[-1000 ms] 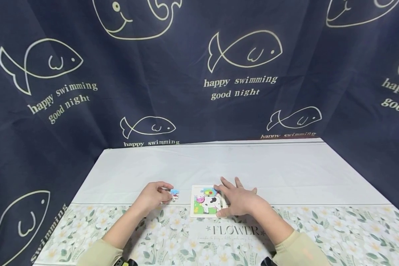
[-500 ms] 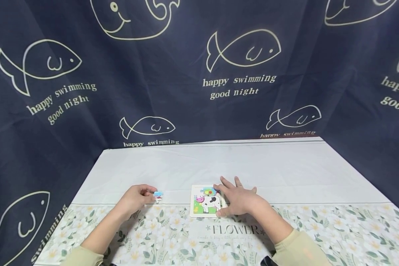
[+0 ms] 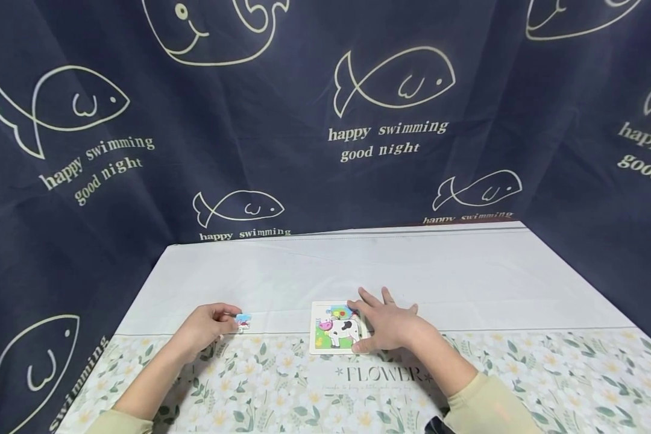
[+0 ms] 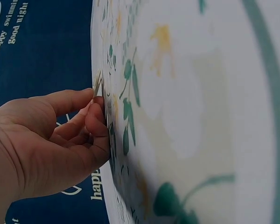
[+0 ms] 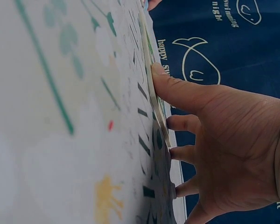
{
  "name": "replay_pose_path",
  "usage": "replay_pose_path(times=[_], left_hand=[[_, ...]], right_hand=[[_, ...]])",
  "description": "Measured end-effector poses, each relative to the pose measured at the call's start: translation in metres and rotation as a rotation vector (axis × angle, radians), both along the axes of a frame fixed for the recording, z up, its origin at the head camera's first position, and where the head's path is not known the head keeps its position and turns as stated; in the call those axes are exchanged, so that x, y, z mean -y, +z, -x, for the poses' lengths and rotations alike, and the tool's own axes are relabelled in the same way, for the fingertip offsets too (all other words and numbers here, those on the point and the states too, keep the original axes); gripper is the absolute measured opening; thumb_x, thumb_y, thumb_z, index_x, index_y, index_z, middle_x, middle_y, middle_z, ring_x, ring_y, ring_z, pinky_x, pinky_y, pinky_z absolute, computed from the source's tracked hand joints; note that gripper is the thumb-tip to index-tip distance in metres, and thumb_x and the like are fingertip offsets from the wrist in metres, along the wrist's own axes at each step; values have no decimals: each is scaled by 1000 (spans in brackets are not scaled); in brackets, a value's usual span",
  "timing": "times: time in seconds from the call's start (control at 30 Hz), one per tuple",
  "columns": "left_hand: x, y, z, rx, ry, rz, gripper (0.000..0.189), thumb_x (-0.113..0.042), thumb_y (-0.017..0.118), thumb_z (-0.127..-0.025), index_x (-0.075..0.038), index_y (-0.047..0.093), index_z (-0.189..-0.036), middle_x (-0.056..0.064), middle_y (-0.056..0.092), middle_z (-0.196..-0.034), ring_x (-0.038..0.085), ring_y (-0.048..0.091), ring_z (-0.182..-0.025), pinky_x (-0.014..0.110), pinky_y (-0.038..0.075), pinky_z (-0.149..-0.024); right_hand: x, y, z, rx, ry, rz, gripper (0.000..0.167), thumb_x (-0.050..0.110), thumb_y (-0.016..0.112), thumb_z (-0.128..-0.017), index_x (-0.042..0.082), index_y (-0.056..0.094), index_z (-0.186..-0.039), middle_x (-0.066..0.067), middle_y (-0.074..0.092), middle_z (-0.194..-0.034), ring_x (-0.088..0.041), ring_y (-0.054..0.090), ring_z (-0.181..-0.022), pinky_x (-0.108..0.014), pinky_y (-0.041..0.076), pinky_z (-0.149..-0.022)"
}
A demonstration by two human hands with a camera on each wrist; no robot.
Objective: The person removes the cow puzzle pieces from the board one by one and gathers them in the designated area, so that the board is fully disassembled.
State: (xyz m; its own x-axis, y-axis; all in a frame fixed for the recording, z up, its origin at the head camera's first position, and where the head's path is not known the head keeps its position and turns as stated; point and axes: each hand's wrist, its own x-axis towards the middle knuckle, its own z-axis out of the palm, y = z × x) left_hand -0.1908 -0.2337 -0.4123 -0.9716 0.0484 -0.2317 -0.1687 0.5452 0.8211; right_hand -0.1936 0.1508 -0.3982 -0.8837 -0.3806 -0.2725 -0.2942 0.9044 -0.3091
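Note:
In the head view, my left hand pinches a small jigsaw piece, light blue on top with red and white below. The left wrist view shows this piece edge-on between thumb and index finger, low at the tabletop. A square cow puzzle board with a pale frame lies flat, well to the right of that hand. My right hand rests on the board's right side with spread fingers, covering part of the picture. From the right wrist, the thumb of the hand presses the board's edge.
The table carries a cloth, plain white at the back and flower-printed in front, with the lettering FLOWER below the board. Behind it hangs a dark blue curtain printed with fish outlines.
My left hand has moved left, away from the board, with the jigsaw piece between its fingers, slowing in the last half second. The right hand and the board have stayed in place.

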Motion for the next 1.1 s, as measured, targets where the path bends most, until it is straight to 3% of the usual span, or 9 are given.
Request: replay_pose_path(times=[0.6,0.77,1.1], left_hand=[[-5,4,-4,-41,24,22,34,-3,68,-94,3,62,-127,9,58,-93,23,54,-75,34,49,-62],[-10,5,-2,-98,25,16,27,-5,63,-97,3,63,-123,10,57,-96,22,52,-71,32,49,-59],[-47,5,6,-148,-22,-50,19,-4,63,-95,2,68,-112,8,60,-88,20,52,-70,28,45,-55]], right_hand=[[0,-1,1,0,-5,-3,94,60,79,-78,27,40,-156,-3,18,-168,-50,7,-150,-90,11,-92],[-1,1,-1,-17,4,14,93,60,80,-77,26,42,-155,-5,20,-167,-51,8,-149,-91,11,-90],[-1,-2,-1,-11,3,10,92,60,79,-78,27,41,-156,-4,18,-168,-50,7,-150,-90,10,-91]])
